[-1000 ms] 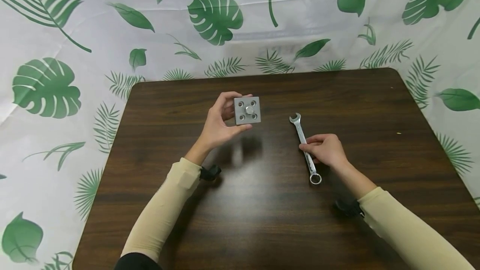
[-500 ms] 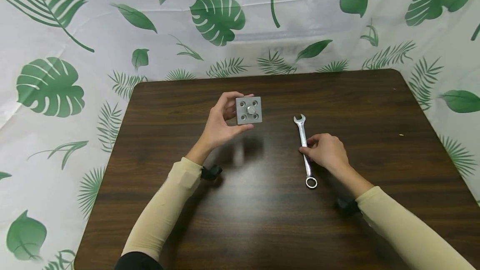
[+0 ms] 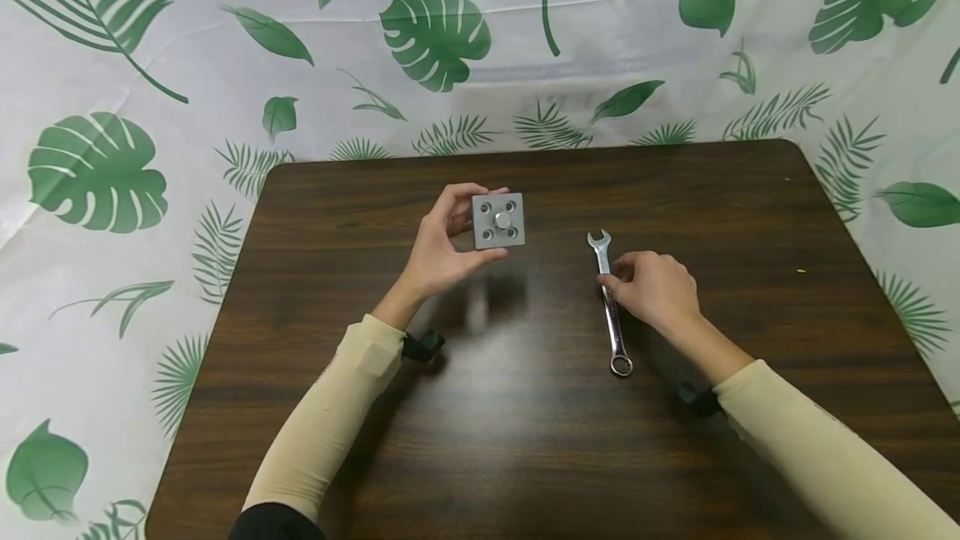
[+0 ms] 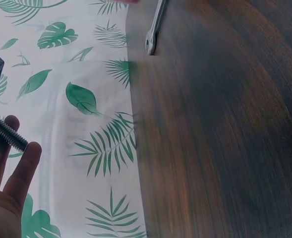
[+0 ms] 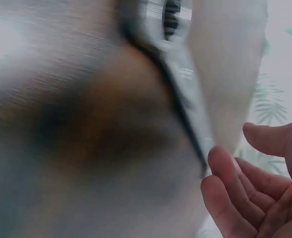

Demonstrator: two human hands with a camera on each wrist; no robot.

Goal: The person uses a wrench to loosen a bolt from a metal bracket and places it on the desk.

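We are holding a square grey plate (image 3: 498,221) up above the table (image 3: 525,440), left of the wrench (image 3: 611,307) and a little farther back. The plate is showing four round holes near its corners and a bolt head (image 3: 501,221) at its middle; in the left wrist view the bolt's threaded shank (image 4: 7,131) is sticking out behind the plate, past our fingers (image 4: 22,171). Our left hand (image 3: 442,244) is pinching the plate by its left edge, thumb below and fingers curled over the top.

The wrench is lying flat on the table, its open end pointing away from us and its ring end toward us. Our right hand (image 3: 654,290) is resting over the wrench's shaft just below the open end, fingertips touching it; we cannot tell whether this grip is closing round the shaft. The right wrist view is blurred, showing loosely curled fingers (image 5: 235,198) beside the wrench.

A leaf-printed cloth (image 3: 112,173) is hanging behind the table and spreading around it.
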